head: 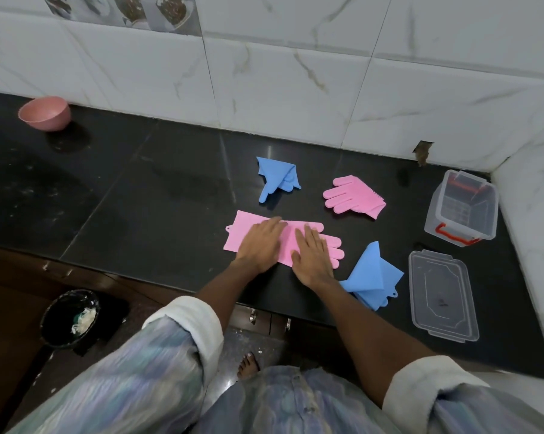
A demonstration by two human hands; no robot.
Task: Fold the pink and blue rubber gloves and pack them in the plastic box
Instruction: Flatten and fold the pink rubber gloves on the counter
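A pink rubber glove (242, 228) lies flat and stretched out on the black counter, cuff to the left, fingers to the right. My left hand (259, 245) presses flat on its middle, and my right hand (311, 256) lies flat on it near the fingers. A second pink glove (353, 197) sits folded behind it. One blue glove (277, 178) lies crumpled at the back; another blue glove (372, 277) lies bunched by my right wrist. The clear plastic box (461, 208) with red handles stands open at the right, its lid (441, 294) flat in front of it.
A pink bowl (44, 113) stands at the far left by the tiled wall (295, 73). The wall also closes the counter's right side. A black bin (69, 317) stands on the floor below the counter edge (139, 277).
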